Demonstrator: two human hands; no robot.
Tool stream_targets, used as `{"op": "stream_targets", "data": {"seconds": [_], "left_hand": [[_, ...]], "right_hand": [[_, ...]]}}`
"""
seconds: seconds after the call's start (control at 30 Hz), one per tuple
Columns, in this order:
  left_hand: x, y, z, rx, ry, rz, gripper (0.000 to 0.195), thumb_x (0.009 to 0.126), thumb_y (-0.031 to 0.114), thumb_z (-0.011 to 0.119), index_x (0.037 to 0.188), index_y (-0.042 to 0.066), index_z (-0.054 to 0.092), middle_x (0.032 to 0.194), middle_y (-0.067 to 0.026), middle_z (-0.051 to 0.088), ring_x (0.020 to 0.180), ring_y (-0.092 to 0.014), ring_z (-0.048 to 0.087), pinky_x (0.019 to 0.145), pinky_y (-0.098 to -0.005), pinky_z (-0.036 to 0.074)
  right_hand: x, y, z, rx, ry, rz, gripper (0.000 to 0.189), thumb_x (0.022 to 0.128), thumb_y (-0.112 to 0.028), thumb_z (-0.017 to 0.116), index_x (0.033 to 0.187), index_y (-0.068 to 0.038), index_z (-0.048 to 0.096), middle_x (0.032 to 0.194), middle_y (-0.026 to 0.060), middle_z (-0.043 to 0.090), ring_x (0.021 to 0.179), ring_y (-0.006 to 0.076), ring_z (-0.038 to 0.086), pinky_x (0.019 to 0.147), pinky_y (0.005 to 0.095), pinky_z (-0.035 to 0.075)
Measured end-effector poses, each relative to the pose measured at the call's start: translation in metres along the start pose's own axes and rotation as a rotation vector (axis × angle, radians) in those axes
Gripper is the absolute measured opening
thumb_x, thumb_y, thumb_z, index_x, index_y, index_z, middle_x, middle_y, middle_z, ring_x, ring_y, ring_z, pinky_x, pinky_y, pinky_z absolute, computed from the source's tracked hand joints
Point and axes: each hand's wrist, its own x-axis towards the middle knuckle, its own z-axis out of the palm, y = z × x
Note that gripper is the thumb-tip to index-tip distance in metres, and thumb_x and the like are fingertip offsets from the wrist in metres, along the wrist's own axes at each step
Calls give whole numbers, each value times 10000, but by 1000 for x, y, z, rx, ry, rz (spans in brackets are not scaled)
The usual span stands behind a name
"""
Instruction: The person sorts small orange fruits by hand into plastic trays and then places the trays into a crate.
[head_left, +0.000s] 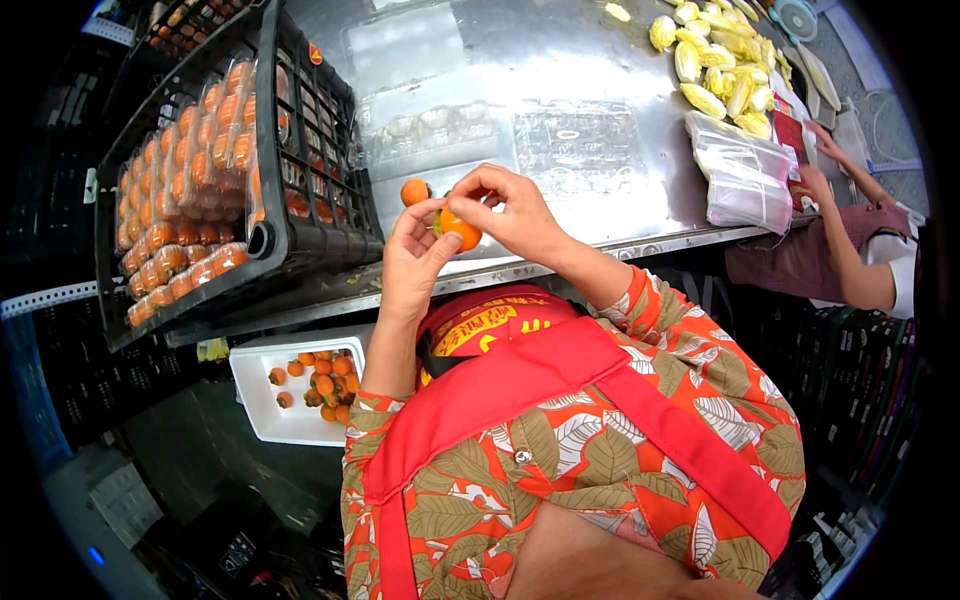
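Between my two hands, above the near edge of the metal table (667, 172), is an orange persimmon (465, 231) with a green calyx on its left side. My left hand (414, 259) grips it from the left with thumb and fingers. Bent over its top from the right, my right hand (510, 214) has its fingertips at the fruit; whether they also grip it I cannot tell. Another persimmon (415, 193) rests on the table just behind my left fingers. Clear plastic clamshell trays (442, 131) lie beyond my hands, with more clear trays (581, 142) to their right.
A black plastic crate (300, 247) of packed persimmons stands tilted at left. Below it is a white foam box (262, 401) with loose persimmons (324, 385). Small yellow cabbages (739, 64) and plastic bags (742, 172) lie at right, near a co-worker's arms (844, 217).
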Motion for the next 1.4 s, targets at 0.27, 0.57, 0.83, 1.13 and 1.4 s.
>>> {"op": "stream_targets", "data": {"seconds": [0.27,0.57,0.83,1.13,1.4], "left_hand": [[-14,-3,-11,-487,-29,-190,462,896,212,464,1315,38,376,1234,-135,483,1065,-265,554,860,-372,496],[-23,-13,-25,-543,-14,-230,514,919,259,463,1366,47,327,1269,-125,467,1054,-273,554,845,-365,491],[-26,-29,-38,-439,-1,-213,389,951,287,447,1266,62,402,1159,-150,519,889,-206,589,778,-322,502],[-29,-35,-48,-299,54,-336,493,987,415,286,1336,73,346,1202,-133,503,895,-195,604,737,-320,529],[-43,-34,-56,-26,218,-335,514,958,288,447,1395,75,280,1351,-149,390,981,-205,592,779,-318,523]], "right_hand": [[2,19,-6,280,48,261,411,929,-347,501,701,-17,592,620,24,576,577,82,547,525,222,447],[-19,20,16,95,-86,86,323,819,-216,627,1078,-34,557,1030,52,583,925,145,557,735,276,452],[-26,21,43,-247,-187,-264,716,676,-143,752,1318,-106,436,1210,101,523,1059,283,503,911,385,408],[-25,42,55,-209,-236,-117,648,694,-56,685,1295,-103,450,1099,123,521,1000,253,531,833,339,456],[-24,68,64,-26,-223,110,620,697,-72,650,1282,-79,443,1082,140,495,1012,249,529,842,333,478]]}}
